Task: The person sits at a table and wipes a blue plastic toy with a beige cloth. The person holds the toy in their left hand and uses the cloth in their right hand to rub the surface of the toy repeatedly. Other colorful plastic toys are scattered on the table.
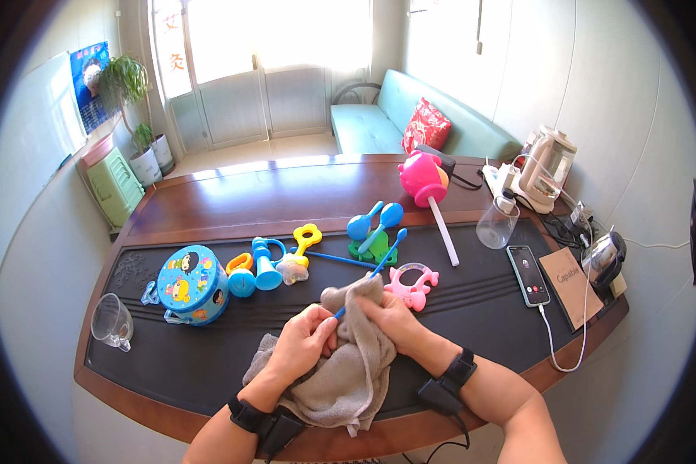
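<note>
A blue plastic drumstick (390, 253) slants up between my hands, its rounded tip pointing away from me. My left hand (308, 341) pinches its lower end. My right hand (395, 320) grips a grey-brown towel (348, 385) wrapped around the stick's middle; the rest of the towel hangs to the table edge. Just beyond lie a pink animal-shaped rattle (405, 288), a green toy (374, 249), blue maracas (383, 223) and another blue stick (339, 257). To the left are a yellow rattle (303, 249), a blue toy horn (265, 269), an orange-handled rattle (241, 278) and a blue toy drum (191, 284).
A glass mug (112, 322) stands at the far left. Rightward are a pink toy hammer (426, 180), a clear jar (497, 225), a charging phone (528, 275), a brown notebook (569, 285) and an electric kettle (548, 165) amid cables. Black wrist straps trail a cable.
</note>
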### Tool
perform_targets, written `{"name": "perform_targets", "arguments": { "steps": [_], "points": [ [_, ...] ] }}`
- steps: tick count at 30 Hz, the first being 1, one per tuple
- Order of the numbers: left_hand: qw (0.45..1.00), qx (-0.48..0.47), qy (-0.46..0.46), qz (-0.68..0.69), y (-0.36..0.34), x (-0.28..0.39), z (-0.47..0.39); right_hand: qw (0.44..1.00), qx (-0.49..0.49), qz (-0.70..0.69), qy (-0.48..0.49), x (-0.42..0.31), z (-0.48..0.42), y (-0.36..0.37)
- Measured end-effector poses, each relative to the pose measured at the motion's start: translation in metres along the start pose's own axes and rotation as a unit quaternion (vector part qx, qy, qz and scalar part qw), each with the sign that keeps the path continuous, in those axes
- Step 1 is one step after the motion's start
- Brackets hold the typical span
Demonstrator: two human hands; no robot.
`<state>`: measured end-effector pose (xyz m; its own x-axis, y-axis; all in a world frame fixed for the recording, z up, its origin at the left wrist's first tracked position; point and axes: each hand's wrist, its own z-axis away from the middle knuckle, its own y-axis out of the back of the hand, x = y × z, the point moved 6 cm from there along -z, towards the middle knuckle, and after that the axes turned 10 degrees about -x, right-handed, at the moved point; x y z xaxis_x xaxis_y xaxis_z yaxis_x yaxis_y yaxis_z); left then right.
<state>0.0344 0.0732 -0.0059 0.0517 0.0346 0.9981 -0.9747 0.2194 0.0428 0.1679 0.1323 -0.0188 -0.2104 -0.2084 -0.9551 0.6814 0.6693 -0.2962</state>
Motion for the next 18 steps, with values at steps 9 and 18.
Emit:
{"name": "perform_targets", "arguments": {
  "steps": [9, 18],
  "points": [
    [0.995, -0.016, 0.014, -0.100, -0.003, 0.007, 0.004, 0.998, -0.055, 0.007, -0.005, 0.007, -0.002, -0.009],
    [0.973, -0.041, -0.025, -0.228, -0.003, 0.015, 0.004, 0.990, 0.098, -0.085, 0.063, -0.005, -0.004, 0.013]
  ]
}}
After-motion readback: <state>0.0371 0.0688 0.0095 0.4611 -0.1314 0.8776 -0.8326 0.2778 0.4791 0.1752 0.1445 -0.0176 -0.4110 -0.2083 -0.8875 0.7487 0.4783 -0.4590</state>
